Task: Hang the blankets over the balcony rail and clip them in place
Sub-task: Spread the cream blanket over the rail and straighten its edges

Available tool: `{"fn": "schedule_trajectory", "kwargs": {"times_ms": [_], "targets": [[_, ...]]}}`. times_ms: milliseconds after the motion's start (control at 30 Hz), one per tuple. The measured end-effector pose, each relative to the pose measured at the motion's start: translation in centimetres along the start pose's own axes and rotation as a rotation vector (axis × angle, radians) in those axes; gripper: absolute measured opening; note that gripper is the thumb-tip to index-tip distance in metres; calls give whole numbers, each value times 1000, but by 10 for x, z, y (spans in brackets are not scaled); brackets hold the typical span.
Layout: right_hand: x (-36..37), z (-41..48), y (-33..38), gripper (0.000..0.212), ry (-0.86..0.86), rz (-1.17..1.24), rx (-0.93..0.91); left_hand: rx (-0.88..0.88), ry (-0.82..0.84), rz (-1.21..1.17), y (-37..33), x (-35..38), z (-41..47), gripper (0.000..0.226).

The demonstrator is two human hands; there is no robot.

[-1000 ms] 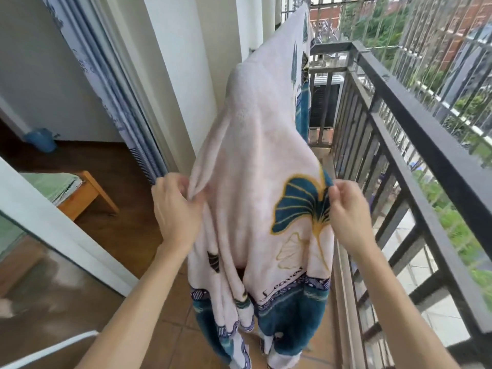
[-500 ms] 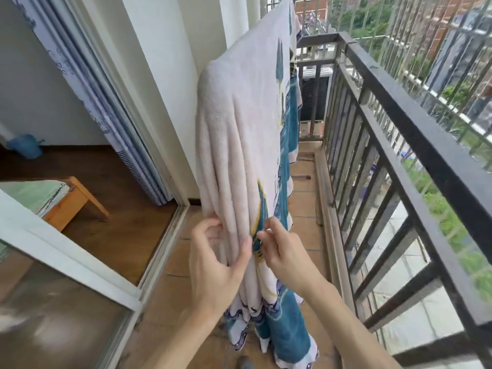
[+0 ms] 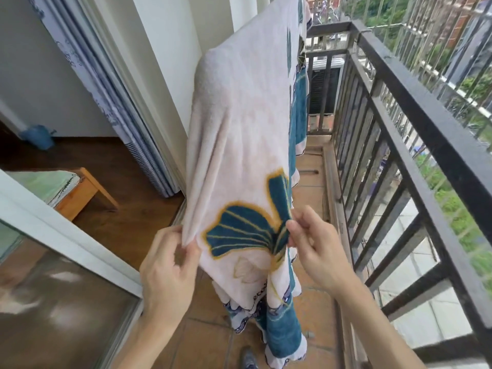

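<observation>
Pinching the pale leaf-print blanket, your left hand holds one fold and your right hand its teal leaf edge. It hangs from overhead, beside the balcony rail. No clip shows; a hard tug could drag it down.

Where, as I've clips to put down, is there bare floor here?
Bare tiles run between the blanket and the railing; bare wood floor lies between curtain and bench. Crowded below the blanket, where its hem hangs near a shoe.

Both hands, left and right, pinch the hanging blanket.
</observation>
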State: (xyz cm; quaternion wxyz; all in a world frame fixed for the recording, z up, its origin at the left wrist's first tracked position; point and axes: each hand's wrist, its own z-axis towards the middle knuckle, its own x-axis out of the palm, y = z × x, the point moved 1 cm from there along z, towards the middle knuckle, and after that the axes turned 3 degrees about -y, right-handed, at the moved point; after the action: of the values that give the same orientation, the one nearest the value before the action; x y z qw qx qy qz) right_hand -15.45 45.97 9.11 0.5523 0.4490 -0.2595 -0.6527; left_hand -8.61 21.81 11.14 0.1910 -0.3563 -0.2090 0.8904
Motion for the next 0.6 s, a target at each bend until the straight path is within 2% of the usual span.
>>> {"fn": "schedule_trajectory", "kwargs": {"times_ms": [133,233,300,333,367,467,533,600], "targets": [[27,6,-16,12,78,-118,72,2,101,29,5,27,18,22],[32,18,-11,11,30,-52,91,-42,130,-19,-6,48,37,27],[28,25,-8,13,-64,35,147,-116,131,-100,-13,49,39,12],[25,29,-4,19,-125,64,154,-161,122,-189,-18,46,39,15],[21,36,0,25,-183,80,135,-191,113,-293,-26,41,38,29],[22,62,23,43,-252,137,32,-78,24,-447,-59,25,49,59],[38,79,37,50,-156,138,-6,14,-57,-465,-80,19,64,61],[67,77,37,56,29,185,50,110,-168,-441,-98,11,79,60]]}}
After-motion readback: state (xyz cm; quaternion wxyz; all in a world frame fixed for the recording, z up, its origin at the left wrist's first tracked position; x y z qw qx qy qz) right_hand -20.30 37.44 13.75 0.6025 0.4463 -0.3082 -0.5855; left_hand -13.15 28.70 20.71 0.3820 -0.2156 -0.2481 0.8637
